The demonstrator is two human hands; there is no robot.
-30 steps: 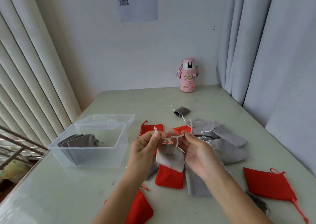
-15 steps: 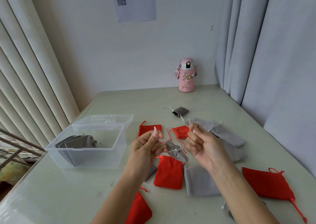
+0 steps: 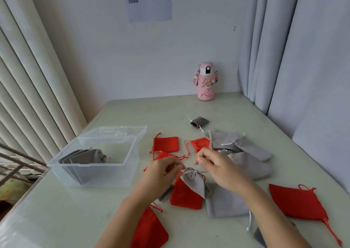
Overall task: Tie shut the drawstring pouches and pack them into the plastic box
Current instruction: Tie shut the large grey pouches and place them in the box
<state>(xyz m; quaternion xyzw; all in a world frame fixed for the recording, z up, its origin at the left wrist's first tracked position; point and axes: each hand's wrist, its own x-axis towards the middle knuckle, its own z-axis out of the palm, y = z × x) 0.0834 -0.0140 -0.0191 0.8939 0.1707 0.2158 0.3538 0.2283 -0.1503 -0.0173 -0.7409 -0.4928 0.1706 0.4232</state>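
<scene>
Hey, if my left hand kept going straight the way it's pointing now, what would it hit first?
Likely the crumpled red pouch just beyond the left hand, which pinches the cord of the grey pouch. Depth is unclear, so it might pass above it.

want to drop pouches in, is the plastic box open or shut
Open: the plastic box has its lid flipped back behind it, top uncovered.

Cinched grey pouch (image 3: 193,181) lies over red pouch (image 3: 186,195); clear plastic box (image 3: 94,168) open, grey pouches (image 3: 83,158) upright inside.
</scene>
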